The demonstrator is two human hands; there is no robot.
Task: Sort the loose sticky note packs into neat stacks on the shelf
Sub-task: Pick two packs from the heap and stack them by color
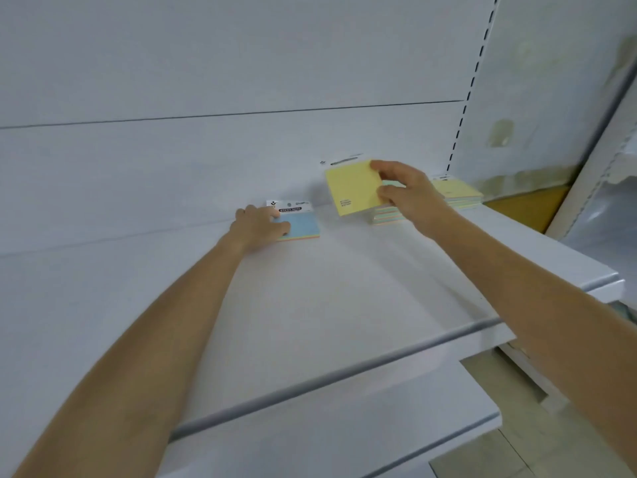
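My left hand [259,226] rests on a blue-topped sticky note pack [300,225] lying flat near the back of the white shelf [327,298], fingers gripping its left side. My right hand [405,191] holds a yellow pack [353,188] tilted up, its back face toward me, above a short stack of packs [387,217]. A second stack with a yellow top [455,194] lies further right against the back panel.
The white back panel [241,150] rises behind the packs, with a slotted upright [463,108] at the right. A lower shelf [344,426] juts out below the front edge. Tan floor [510,443] shows at bottom right.
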